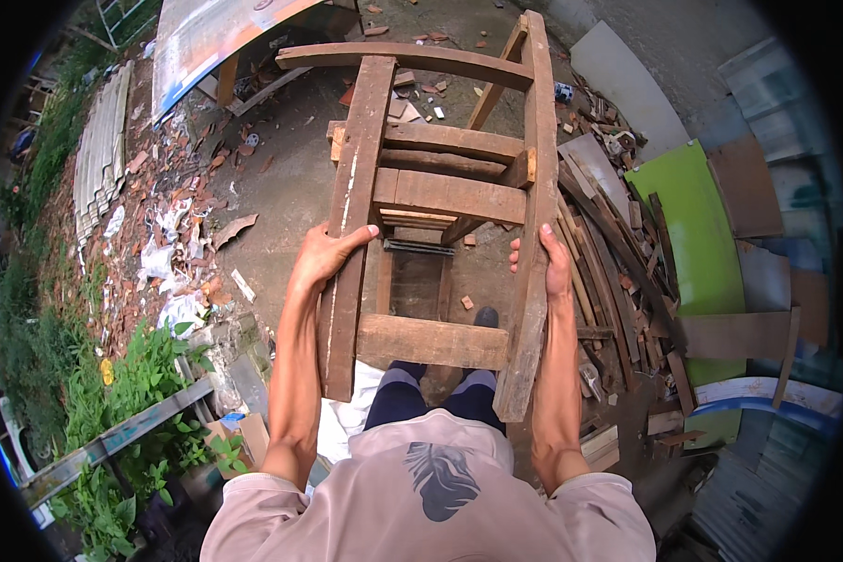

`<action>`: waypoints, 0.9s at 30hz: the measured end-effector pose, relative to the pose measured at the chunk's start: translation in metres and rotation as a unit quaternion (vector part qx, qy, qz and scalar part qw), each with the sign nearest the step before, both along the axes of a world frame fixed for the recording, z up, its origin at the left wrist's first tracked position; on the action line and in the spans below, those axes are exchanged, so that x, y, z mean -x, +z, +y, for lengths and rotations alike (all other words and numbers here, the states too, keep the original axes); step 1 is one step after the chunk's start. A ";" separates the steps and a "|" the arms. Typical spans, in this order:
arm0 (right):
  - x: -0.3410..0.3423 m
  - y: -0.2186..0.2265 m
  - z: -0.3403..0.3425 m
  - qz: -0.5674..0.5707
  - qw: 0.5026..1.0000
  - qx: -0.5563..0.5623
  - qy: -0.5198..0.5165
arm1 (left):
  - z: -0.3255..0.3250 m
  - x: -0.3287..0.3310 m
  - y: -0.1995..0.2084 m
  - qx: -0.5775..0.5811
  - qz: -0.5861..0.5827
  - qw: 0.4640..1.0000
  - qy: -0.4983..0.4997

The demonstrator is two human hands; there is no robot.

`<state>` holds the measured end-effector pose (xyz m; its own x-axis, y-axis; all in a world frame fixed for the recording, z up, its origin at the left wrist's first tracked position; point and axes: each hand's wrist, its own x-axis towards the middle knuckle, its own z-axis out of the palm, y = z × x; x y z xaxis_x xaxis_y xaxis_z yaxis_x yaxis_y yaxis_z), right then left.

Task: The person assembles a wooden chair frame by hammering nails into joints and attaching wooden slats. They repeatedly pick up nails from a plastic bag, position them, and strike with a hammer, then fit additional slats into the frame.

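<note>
A brown wooden frame with two long side rails and several crosspieces is held up in front of my body. My left hand is closed round its left rail, with the thumb lying across the wood. On the right rail, my right hand grips from the outer side, its fingertips showing at the inner edge. The lowest crosspiece hangs above my legs. Through the gaps more slats and posts show below, and I cannot tell whether they all belong to the same frame.
At the right lie stacked planks beside a green panel. Brick rubble and white scraps cover the ground at the left, near corrugated sheets. A painted board stands at the far left. Plants grow behind a metal rail.
</note>
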<state>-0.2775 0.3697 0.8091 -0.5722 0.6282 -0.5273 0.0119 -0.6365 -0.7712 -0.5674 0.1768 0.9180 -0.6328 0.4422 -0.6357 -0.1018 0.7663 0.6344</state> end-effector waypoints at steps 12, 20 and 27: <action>-0.047 -0.064 0.053 -0.086 0.996 -0.015 -0.018 | 0.062 -0.032 -0.131 0.052 -0.008 0.999 0.003; -0.009 -0.069 0.020 -0.065 0.997 0.040 -0.030 | 0.040 0.007 -0.135 0.100 -0.010 0.995 0.000; -0.015 -0.061 0.008 -0.079 0.996 0.021 -0.023 | 0.021 0.006 -0.129 0.058 -0.009 0.998 -0.019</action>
<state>-0.2621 0.3779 0.7482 -0.4513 0.6270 -0.6350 0.1003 -0.6714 -0.7342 -0.5734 0.1978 0.7886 -0.6045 0.3885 -0.6955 -0.0814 0.8384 0.5390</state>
